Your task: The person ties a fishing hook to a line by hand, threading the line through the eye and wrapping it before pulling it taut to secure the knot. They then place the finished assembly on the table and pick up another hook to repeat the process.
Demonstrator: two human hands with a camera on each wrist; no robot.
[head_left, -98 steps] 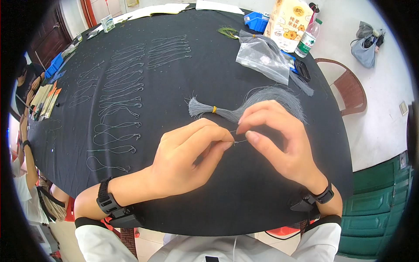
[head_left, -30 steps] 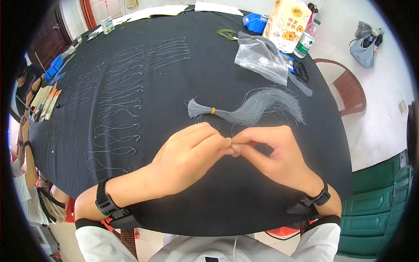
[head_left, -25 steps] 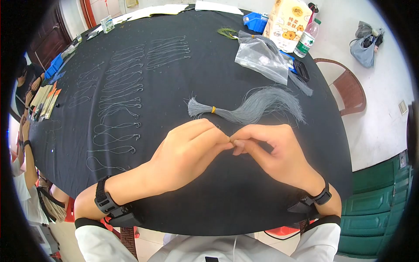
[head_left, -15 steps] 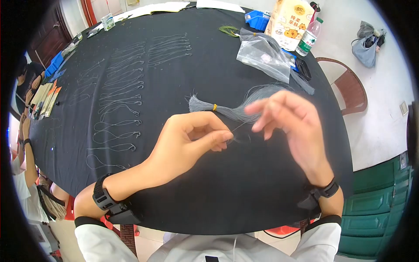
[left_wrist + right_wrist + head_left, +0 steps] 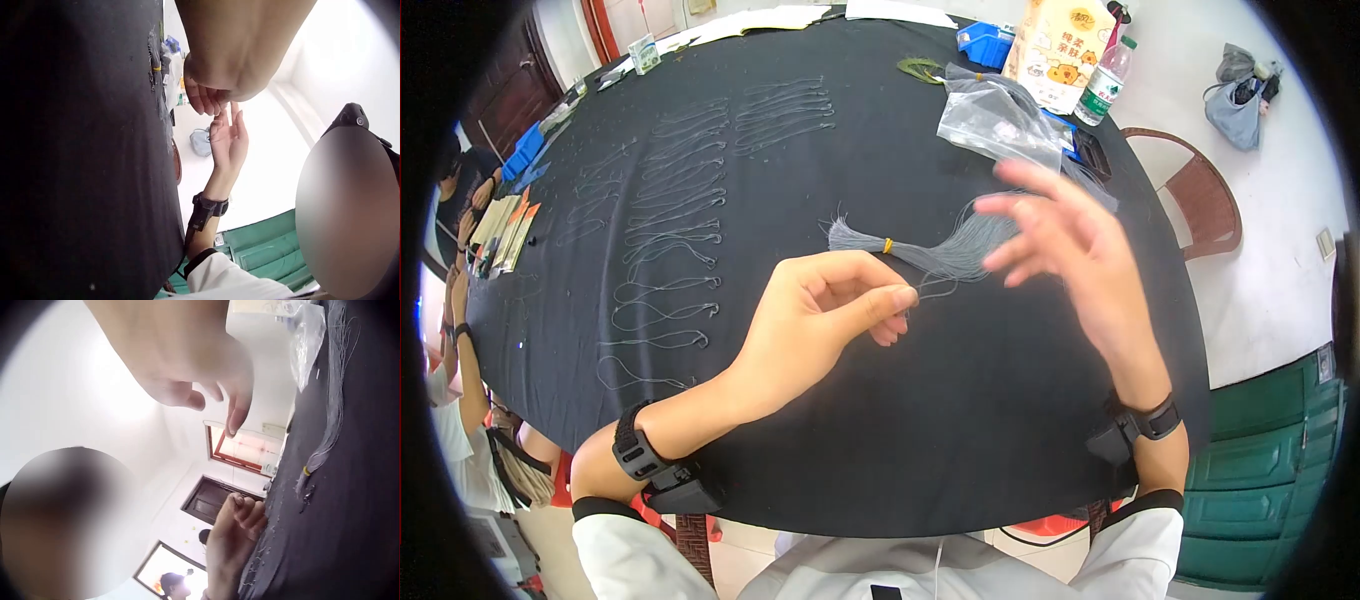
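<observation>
My left hand pinches a thin grey cord between thumb and forefinger, over the black-covered table. A small loop of the cord sticks out to the right of the fingertips. Blurred by motion, my right hand is raised to the right with its fingers spread and loosely bent, apart from the left one. Behind both hands lies a bundle of grey cords, tied near its left end with a yellow band; the right hand covers its right part. In the right wrist view the right fingers look relaxed.
Looped cords with small knotted ends lie in columns on the left of the table. At the back right are a clear plastic bag, a blue bin, a tissue pack and a water bottle. People sit at the left edge.
Both hands were together, pinching at the cord; the right hand has since drawn away up and to the right, its fingers spreading. The left hand keeps its pinch and has turned slightly.
</observation>
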